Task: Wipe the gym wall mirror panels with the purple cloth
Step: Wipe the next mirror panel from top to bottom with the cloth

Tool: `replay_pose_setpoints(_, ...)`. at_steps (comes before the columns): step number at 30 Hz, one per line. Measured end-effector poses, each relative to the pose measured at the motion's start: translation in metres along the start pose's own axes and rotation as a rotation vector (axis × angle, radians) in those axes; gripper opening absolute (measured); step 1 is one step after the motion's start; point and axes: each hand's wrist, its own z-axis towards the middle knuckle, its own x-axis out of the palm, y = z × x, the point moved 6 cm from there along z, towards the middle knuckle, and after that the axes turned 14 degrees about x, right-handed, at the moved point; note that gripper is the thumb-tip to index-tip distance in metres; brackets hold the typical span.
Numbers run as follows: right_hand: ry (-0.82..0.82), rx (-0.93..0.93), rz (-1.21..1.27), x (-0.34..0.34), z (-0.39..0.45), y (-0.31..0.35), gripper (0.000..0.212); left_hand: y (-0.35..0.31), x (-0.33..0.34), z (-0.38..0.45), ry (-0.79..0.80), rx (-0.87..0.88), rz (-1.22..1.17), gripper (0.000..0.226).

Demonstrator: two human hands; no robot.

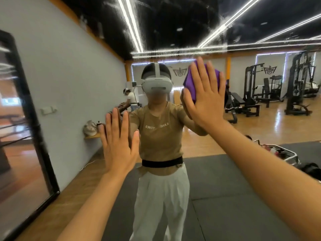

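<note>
- The mirror (234, 171) fills nearly the whole view, and a thin vertical seam between panels runs down just right of the raised cloth; hazy streaks cloud the glass near the top.
- Reflected in it are a gym hall with a wooden floor, dark floor mats (225, 197), a grey side wall and a black ceiling crossed by bright light strips.
- A second, black-framed mirror (26, 136) stands at the far left, leaning against the grey wall.
- The person's reflection stands at the centre: tan shirt, white trousers, black waistband and a white headset (157, 85).
- Black weight machines (298, 84) and a bench show in the reflection on the right, well apart from the hands.
- The right hand (205, 96) is raised high against the glass, its fingers straight and spread wide, pressing flat on the cloth.
- The left hand (118, 145) is lower and left of centre, flat on the glass with its fingers straight and close together, holding nothing.
- The purple cloth (191, 82) is bunched between the right palm and the mirror, at about the height of the reflected headset, showing around the fingers and thumb.
- A pale bag (90, 128) sits on a small wooden shelf by the grey wall.
</note>
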Motion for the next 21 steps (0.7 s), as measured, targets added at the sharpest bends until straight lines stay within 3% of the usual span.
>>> replay_pose_setpoints(10,0.055,-0.110,-0.068,0.023,-0.179,-0.037,0.066,-0.006,0.004,-0.005,-0.040,-0.009,0.016,0.063)
replay_pose_setpoints(21,0.161,-0.139,-0.074,0.022,-0.206,-0.047,0.067,-0.016,0.013,-0.038,0.042,0.001,0.001,0.065)
